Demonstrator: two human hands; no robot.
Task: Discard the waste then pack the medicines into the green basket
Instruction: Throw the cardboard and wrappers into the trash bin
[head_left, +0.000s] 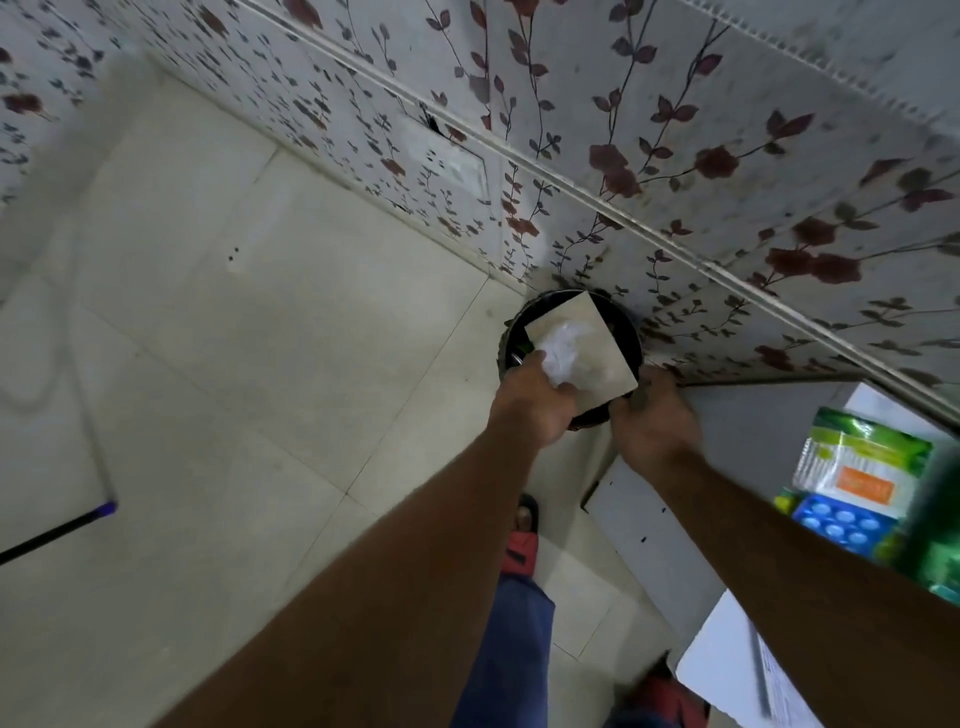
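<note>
A black round bin (511, 332) stands on the floor against the flowered wall. A beige square tile (605, 358) lies tilted over its mouth. My left hand (535, 402) is closed on a crumpled white piece of waste (563, 348), held over the tile and the bin's opening. Gripping the tile's near right corner is my right hand (654, 418). At the right edge, a green and white medicine packet (857, 462) and a blue blister pack (839, 522) lie beside a blurred green basket (935, 525).
A white table (644, 514) carries the medicines, with white papers (727, 670) at its near end. A black stick with a purple tip (78, 525) lies on the tiled floor at left. My feet in red sandals (519, 545) stand below the bin.
</note>
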